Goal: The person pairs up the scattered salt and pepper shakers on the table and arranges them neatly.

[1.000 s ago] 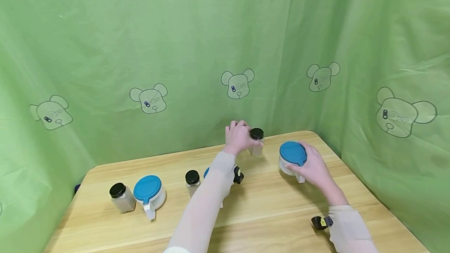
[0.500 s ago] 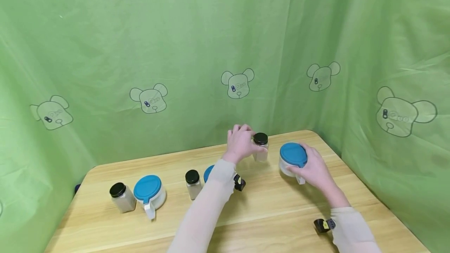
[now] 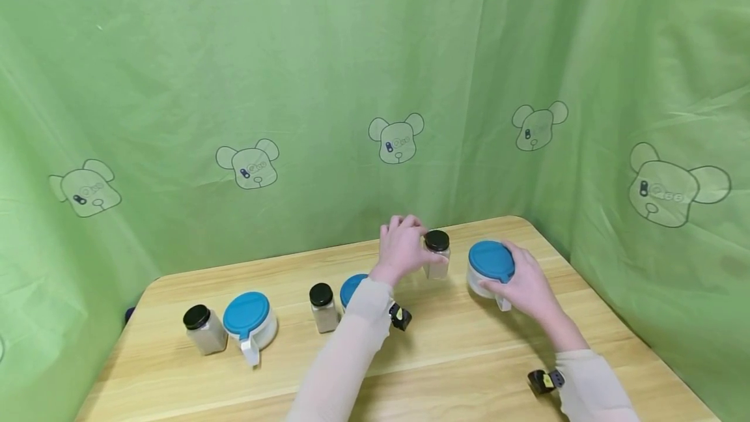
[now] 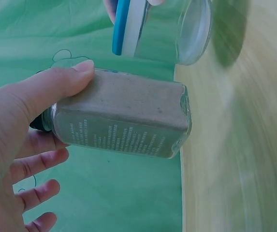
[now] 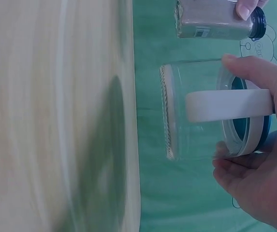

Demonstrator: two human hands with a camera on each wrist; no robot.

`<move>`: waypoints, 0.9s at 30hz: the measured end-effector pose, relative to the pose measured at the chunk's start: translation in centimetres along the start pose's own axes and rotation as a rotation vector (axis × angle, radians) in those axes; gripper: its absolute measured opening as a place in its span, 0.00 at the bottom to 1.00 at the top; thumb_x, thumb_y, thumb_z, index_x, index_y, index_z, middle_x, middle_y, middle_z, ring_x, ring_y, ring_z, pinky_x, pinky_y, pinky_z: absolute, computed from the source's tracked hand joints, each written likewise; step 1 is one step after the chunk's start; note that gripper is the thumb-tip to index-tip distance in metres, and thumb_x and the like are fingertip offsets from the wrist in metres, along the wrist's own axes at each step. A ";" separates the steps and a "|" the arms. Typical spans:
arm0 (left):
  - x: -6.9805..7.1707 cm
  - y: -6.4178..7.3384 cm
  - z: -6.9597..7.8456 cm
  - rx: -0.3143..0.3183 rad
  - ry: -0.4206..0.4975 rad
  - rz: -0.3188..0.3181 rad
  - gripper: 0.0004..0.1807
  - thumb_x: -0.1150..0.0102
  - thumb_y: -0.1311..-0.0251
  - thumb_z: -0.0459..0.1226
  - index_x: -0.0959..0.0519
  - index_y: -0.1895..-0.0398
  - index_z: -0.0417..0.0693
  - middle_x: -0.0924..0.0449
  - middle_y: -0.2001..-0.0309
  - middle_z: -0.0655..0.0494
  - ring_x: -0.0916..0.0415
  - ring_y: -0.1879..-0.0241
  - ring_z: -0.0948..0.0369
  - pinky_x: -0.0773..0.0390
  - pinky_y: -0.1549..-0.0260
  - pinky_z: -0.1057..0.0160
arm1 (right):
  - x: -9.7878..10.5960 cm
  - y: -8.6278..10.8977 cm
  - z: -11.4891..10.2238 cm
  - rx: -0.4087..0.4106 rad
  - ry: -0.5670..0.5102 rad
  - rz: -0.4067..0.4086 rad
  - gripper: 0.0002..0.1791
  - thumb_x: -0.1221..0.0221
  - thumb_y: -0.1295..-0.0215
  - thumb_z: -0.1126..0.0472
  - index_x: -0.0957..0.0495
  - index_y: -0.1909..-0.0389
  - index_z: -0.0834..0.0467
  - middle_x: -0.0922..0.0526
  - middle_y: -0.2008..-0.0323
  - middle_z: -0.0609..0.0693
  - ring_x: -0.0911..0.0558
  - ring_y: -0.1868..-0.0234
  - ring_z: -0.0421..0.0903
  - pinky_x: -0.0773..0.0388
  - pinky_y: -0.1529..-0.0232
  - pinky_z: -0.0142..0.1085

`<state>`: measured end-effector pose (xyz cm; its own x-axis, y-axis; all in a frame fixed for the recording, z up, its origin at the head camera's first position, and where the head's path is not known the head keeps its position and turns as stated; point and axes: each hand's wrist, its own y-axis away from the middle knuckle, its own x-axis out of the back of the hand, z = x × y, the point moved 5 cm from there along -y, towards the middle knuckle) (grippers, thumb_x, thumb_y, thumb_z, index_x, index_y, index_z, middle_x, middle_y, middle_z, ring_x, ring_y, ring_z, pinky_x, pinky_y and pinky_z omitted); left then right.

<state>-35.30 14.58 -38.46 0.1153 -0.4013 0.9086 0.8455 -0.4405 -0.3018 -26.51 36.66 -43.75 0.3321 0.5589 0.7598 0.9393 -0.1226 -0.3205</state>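
My left hand [image 3: 401,251] pinches a square clear jar [image 3: 436,266] near its black lid, between thumb and index finger. In the left wrist view a greyish-brown filling and small printed text show on this seasoning jar [image 4: 123,111]; the other fingers lie loosely apart. To its right, my right hand [image 3: 525,284] grips a round glass jar [image 3: 491,262] with a blue lid and white handle. The right wrist view shows the glass jar [image 5: 201,135] looking empty, thumb and fingers around its lid end. Both jars are upright above the table, a small gap between them.
On the wooden table [image 3: 445,357] stand a black-lidded jar [image 3: 208,336] beside a blue-lidded jar [image 3: 247,318] at left. Another black-lidded jar [image 3: 324,314] and a blue-lidded one [image 3: 351,288], partly behind my left arm, stand mid-table. A green curtain [image 3: 328,83] hangs behind and at right.
My left hand has come nearer and slightly right with the black-lidded jar, lowering in the head view. My right hand and the blue-lidded jar have shifted only slightly.
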 end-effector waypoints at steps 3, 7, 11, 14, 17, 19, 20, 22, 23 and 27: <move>-0.1 0.4 0.0 -0.004 0.004 0.002 0.40 0.29 0.65 0.68 0.17 0.49 0.57 0.24 0.44 0.65 0.36 0.40 0.59 0.35 0.47 0.58 | -0.1 0.1 0.0 0.005 0.004 0.002 0.54 0.27 0.50 0.47 0.45 0.29 0.68 0.34 0.39 0.74 0.30 0.42 0.72 0.31 0.47 0.68; -0.1 0.8 0.1 -0.013 0.010 0.006 0.41 0.30 0.66 0.69 0.17 0.48 0.57 0.25 0.45 0.66 0.36 0.40 0.59 0.36 0.46 0.58 | -0.2 0.2 -0.3 0.012 0.001 0.004 0.54 0.27 0.51 0.48 0.44 0.30 0.68 0.34 0.39 0.74 0.31 0.42 0.72 0.31 0.47 0.68; -0.3 1.3 0.2 -0.017 0.010 0.007 0.41 0.29 0.66 0.68 0.17 0.48 0.57 0.24 0.45 0.66 0.36 0.41 0.59 0.35 0.45 0.58 | -0.2 0.3 -0.5 0.008 0.004 -0.005 0.54 0.27 0.50 0.48 0.45 0.29 0.68 0.35 0.37 0.75 0.31 0.41 0.73 0.31 0.46 0.68; -0.6 1.7 0.1 -0.018 -0.002 0.000 0.40 0.29 0.65 0.68 0.17 0.48 0.58 0.24 0.44 0.66 0.36 0.40 0.59 0.35 0.45 0.57 | -0.4 0.5 -0.7 0.000 0.006 -0.020 0.55 0.28 0.50 0.48 0.46 0.29 0.68 0.36 0.37 0.75 0.32 0.40 0.73 0.31 0.46 0.69; -1.0 2.2 0.1 -0.020 -0.019 -0.010 0.40 0.29 0.64 0.68 0.17 0.48 0.58 0.24 0.44 0.66 0.35 0.40 0.59 0.35 0.44 0.56 | -0.7 0.8 -0.7 -0.007 0.007 -0.034 0.55 0.28 0.50 0.48 0.46 0.29 0.68 0.36 0.37 0.75 0.31 0.40 0.73 0.31 0.47 0.69; -1.3 2.4 0.0 -0.020 -0.029 -0.010 0.39 0.30 0.65 0.69 0.17 0.49 0.58 0.24 0.44 0.67 0.35 0.41 0.59 0.36 0.44 0.57 | -0.9 0.9 -0.8 -0.006 0.007 -0.042 0.55 0.28 0.50 0.48 0.46 0.29 0.69 0.36 0.37 0.75 0.32 0.40 0.74 0.31 0.47 0.69; -1.5 2.6 0.0 -0.021 -0.035 -0.009 0.40 0.30 0.65 0.69 0.17 0.49 0.59 0.24 0.45 0.67 0.35 0.41 0.59 0.36 0.44 0.57 | -0.9 1.0 -0.8 -0.005 0.009 -0.043 0.55 0.28 0.50 0.48 0.46 0.29 0.69 0.36 0.37 0.75 0.31 0.40 0.73 0.30 0.47 0.69; -1.7 2.8 0.0 -0.022 -0.036 -0.005 0.39 0.30 0.65 0.69 0.16 0.49 0.59 0.24 0.45 0.68 0.35 0.41 0.60 0.36 0.45 0.57 | -1.1 1.1 -0.8 -0.005 0.008 -0.047 0.55 0.28 0.50 0.48 0.46 0.29 0.69 0.36 0.36 0.75 0.32 0.40 0.73 0.30 0.47 0.69; -1.9 2.9 -0.1 -0.022 -0.035 -0.003 0.39 0.30 0.65 0.69 0.16 0.50 0.59 0.24 0.46 0.68 0.35 0.42 0.60 0.36 0.46 0.58 | -1.1 1.1 -0.8 -0.003 0.009 -0.049 0.55 0.28 0.50 0.47 0.46 0.29 0.69 0.36 0.36 0.75 0.32 0.40 0.73 0.30 0.47 0.69; -2.3 3.5 0.0 -0.024 -0.030 0.002 0.38 0.30 0.66 0.70 0.15 0.52 0.59 0.24 0.49 0.69 0.34 0.44 0.61 0.36 0.49 0.59 | -1.3 1.3 -0.8 -0.005 0.005 -0.057 0.54 0.28 0.49 0.47 0.46 0.29 0.69 0.36 0.36 0.74 0.32 0.40 0.73 0.30 0.47 0.68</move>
<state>-32.62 13.94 -41.65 0.1327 -0.3785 0.9160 0.8328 -0.4586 -0.3101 -25.70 35.06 -44.70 0.2785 0.5608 0.7797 0.9572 -0.0951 -0.2734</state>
